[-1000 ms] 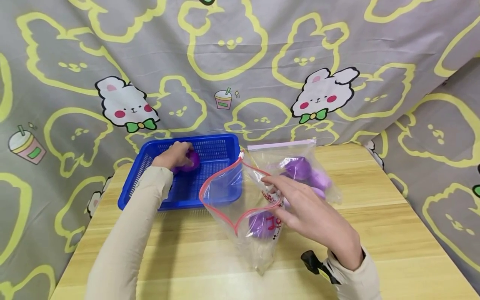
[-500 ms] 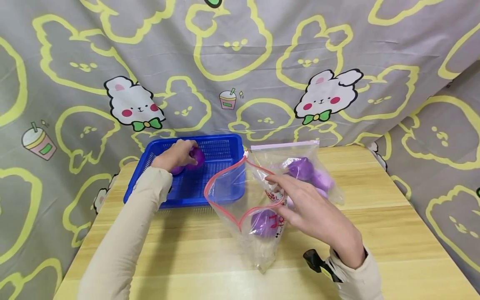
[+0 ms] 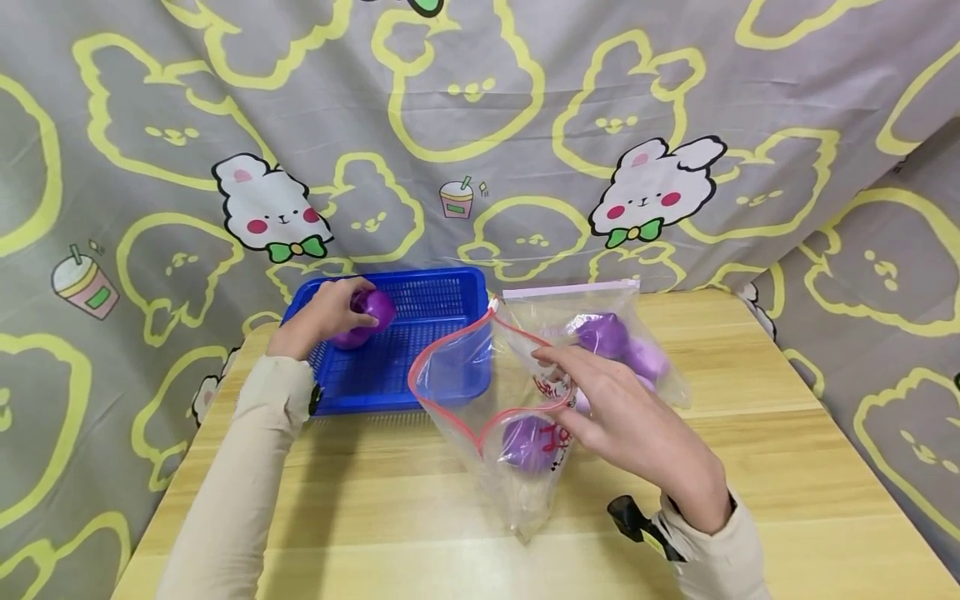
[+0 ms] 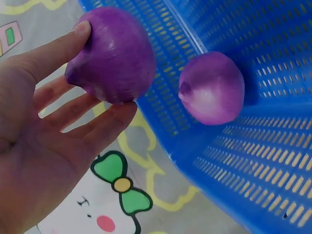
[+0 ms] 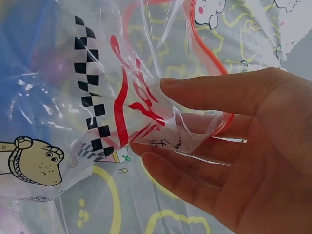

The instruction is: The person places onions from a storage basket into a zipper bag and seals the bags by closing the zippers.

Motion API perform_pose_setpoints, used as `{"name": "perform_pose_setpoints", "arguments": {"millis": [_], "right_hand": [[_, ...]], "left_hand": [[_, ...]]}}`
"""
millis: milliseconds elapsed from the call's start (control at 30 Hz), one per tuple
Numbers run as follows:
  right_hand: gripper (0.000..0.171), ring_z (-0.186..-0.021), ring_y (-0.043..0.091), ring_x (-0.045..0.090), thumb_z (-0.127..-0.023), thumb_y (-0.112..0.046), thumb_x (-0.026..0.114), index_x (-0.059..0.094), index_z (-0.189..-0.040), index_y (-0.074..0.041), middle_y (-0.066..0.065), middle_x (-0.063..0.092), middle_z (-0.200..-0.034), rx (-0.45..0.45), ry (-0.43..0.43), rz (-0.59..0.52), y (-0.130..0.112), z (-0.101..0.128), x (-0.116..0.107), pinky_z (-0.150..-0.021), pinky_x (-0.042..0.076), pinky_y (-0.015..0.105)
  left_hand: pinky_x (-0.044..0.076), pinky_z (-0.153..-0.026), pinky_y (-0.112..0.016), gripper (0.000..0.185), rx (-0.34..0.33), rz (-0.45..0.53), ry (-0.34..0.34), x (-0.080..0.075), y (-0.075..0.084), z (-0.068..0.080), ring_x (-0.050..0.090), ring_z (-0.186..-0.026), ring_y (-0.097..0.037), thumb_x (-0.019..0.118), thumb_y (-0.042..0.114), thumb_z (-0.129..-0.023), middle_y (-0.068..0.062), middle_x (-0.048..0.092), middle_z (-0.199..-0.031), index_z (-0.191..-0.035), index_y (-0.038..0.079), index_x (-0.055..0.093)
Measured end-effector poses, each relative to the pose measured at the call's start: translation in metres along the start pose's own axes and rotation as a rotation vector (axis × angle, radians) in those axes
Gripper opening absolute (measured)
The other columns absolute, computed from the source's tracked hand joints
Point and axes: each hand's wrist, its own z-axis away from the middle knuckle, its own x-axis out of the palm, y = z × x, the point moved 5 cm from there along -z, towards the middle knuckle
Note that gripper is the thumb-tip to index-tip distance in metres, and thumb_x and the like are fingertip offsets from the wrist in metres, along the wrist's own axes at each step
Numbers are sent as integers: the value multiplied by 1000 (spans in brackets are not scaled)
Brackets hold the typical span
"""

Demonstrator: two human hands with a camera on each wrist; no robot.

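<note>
In the head view my left hand [image 3: 326, 317] is over the left end of a blue plastic basket [image 3: 468, 287], gripping a purple onion [image 3: 375, 310]. The left wrist view has thumb and fingers around that onion, and a second onion [image 4: 212, 87] lies in the basket below. My right hand [image 3: 630, 421] pinches the edge of a clear zip bag [image 3: 465, 375] with a red seal, its mouth spread wide. Inside the bag, near the bottom, is a purple onion [image 3: 527, 443]. The right wrist view shows the bag's printed film between thumb and fingers.
Behind the right hand lies another clear bag [image 3: 521, 315] with a pale lilac slider, containing purple and lilac rounded items [image 3: 603, 335]. Basket and bags rest on a wooden table [image 3: 765, 467]. A patterned grey curtain [image 3: 517, 125] hangs behind and to both sides.
My left hand has shifted slightly left over the basket with the onion in its grip. My right hand stays on the bag, whose mouth remains spread. The head view has turned slightly.
</note>
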Motion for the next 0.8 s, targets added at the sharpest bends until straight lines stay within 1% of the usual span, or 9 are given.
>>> {"name": "perform_pose_setpoints", "arguments": {"millis": [67,233,433,567,667,800], "right_hand": [[52,-110,18,64,-87,-13,74,56,-135,-6,6,66,-124,-9,2,-5,-1,-1,0,-96,52,42],[52,-107,17,64,-88,-17,75,56,-135,-6,5,67,-123,-12,4,-14,-2,-1,0,-95,52,41],[51,-109,18,64,-87,-14,75,56,-135,-6,6,67,-121,-9,1,-15,-1,-1,0,-96,52,41],[52,-110,18,64,-86,-12,74,56,-135,-6,5,68,-121,-5,0,-6,0,-1,1,-96,52,41],[52,-111,18,64,-85,-10,73,56,-135,-6,5,68,-120,-9,2,-3,0,-1,0,-96,52,42],[52,-109,19,64,-85,-8,73,56,-135,-6,5,69,-118,-19,8,-8,0,-1,0,-94,53,43]], "left_hand": [[47,-96,-57,56,-7,-2,17,-2,-3,6,57,-115,-43,78,17,-87,-29,60,-126,-134,-4,54],[48,-94,-59,57,-12,9,58,-8,-1,19,56,-114,-45,78,18,-87,-30,59,-127,-136,-2,54],[46,-96,-63,57,-6,50,120,-9,3,38,53,-119,-47,77,19,-88,-29,57,-131,-137,1,53],[46,-97,-63,59,4,87,193,-6,7,55,53,-122,-47,77,18,-89,-27,55,-135,-139,2,51],[48,-96,-61,60,15,125,267,-3,13,67,55,-120,-46,79,15,-87,-26,56,-135,-138,1,52],[50,-93,-60,61,45,168,365,2,24,81,57,-117,-44,81,11,-83,-25,57,-134,-137,1,54]]}}
